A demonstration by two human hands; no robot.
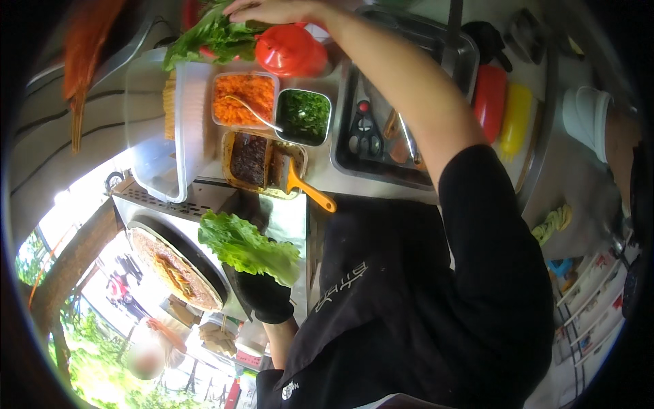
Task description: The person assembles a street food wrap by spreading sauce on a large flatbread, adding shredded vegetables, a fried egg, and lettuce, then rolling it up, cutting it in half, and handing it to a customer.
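Note:
My left hand (pixel 264 298), in a black glove, is closed on a frilly green lettuce leaf (pixel 248 249) beside the griddle. My bare right hand (pixel 276 9) reaches across to the top edge of the view, fingers curled on a bunch of lettuce (pixel 211 41); its upper part is cut off. A large flat pancake (pixel 163 262) lies on the round black griddle (pixel 216 281), with a strip of orange-brown filling along its middle. Near the left hand, a brush with an orange handle (pixel 306 187) rests in a tub of dark sauce (pixel 248 158).
Tubs of shredded carrot (pixel 245 102) and chopped greens (pixel 303 116) stand beside a red lidded container (pixel 289 51). A clear plastic bin (pixel 180 136) is beyond. To the right, a dark metal tray (pixel 344 146) holds scissors (pixel 364 129). Another person (pixel 157 347) is past the griddle.

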